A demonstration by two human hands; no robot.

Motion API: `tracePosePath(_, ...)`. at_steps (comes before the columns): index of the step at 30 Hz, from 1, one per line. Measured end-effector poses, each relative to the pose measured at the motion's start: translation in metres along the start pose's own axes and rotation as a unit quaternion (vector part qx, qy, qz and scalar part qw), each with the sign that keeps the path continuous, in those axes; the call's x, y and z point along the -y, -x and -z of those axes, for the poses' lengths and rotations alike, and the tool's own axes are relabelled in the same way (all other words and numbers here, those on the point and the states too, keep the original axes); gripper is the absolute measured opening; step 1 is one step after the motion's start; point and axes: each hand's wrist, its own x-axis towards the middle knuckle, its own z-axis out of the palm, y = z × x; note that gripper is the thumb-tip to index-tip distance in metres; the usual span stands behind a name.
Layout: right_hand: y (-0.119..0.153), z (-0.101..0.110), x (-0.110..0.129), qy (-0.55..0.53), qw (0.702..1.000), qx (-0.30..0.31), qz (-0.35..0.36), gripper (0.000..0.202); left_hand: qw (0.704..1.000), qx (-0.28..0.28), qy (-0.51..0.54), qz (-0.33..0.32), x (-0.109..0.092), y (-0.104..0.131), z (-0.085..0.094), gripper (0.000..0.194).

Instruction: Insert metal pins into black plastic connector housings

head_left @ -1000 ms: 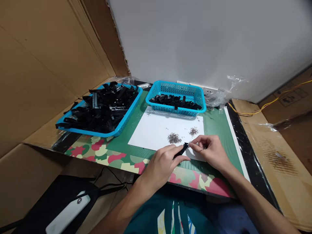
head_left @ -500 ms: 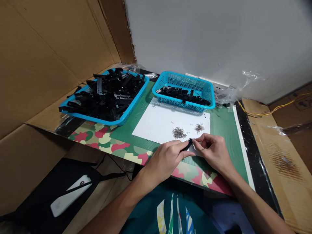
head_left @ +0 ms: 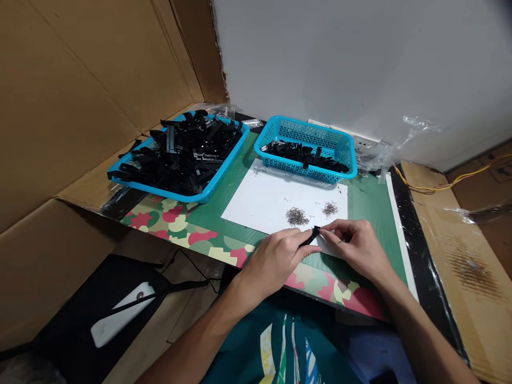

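My left hand [head_left: 282, 256] is closed around a small, narrow black plastic part [head_left: 312, 236], which lies between thumb and fingers near the table's front edge. At the part's right end, my right hand [head_left: 352, 242] is pinched, thumb and forefinger pressed together against the tip. Whatever sits between those right fingertips is too small to make out. Just beyond both hands, a larger pile of tiny bent metal wire pieces [head_left: 296, 216] and a smaller pile of them [head_left: 330, 208] lie on a white sheet [head_left: 256, 194].
A blue tray [head_left: 226, 176] heaped with black plastic parts [head_left: 180, 154] stands at the left. Behind the sheet, a blue basket [head_left: 336, 175] holds more such parts. Cardboard [head_left: 92, 96] walls the left side. A white phone-like object [head_left: 124, 314] lies lower left on black fabric.
The view has shifted slightly, so the scene sits a little further right. Both hands keep their places at the black part, with the right fingertips still pinched at its end.
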Motion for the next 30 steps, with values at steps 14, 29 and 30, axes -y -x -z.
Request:
tracePosePath(14, 0.001, -0.004, 0.012, 0.02, 1.0, -0.017, -0.008, 0.039, 0.998, -0.014, -0.053, -0.021, 0.002, 0.002, -0.002, 0.032)
tracePosePath(29, -0.004, 0.015, 0.01, 0.055, 0.998, 0.039, -0.016, 0.039, 0.998, -0.012, -0.06, -0.027, 0.001, 0.003, -0.001, 0.03)
tracePosePath(30, -0.004, 0.014, 0.011, 0.053, 0.998, 0.03, -0.014, 0.039, 0.998, -0.012, -0.061, -0.027, 0.0, 0.003, 0.0, 0.03)
